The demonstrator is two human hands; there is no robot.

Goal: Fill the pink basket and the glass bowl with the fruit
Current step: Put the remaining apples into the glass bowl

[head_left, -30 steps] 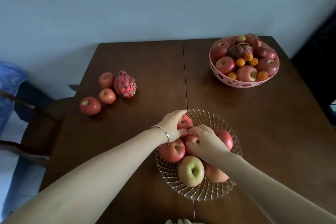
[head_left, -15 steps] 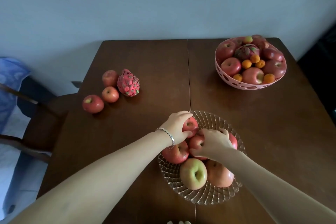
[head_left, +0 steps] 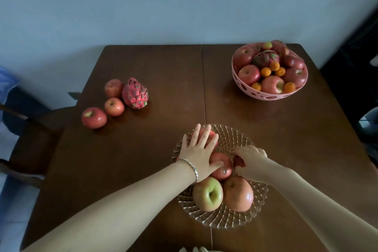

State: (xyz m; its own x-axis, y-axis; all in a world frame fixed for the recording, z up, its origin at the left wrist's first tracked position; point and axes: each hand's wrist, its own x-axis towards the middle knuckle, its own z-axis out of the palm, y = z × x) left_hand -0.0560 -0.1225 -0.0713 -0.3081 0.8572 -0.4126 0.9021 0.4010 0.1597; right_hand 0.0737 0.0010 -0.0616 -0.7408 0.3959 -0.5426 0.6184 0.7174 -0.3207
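The glass bowl sits near the table's front edge and holds several apples, among them a green-centred apple and a red apple at the front. My left hand lies flat over the back apples with its fingers straight and spread. Curled fingers of my right hand grip a red apple at the bowl's right side. Far right, the pink basket is heaped with apples, small oranges and a dragon fruit.
On the dark wooden table, at the left, lie three apples and a dragon fruit. A chair stands past the table's left edge. The wall runs behind.
My left hand has opened, and its fingers now lie flat over the back apples. My right hand has shifted right onto an apple at the bowl's right side.
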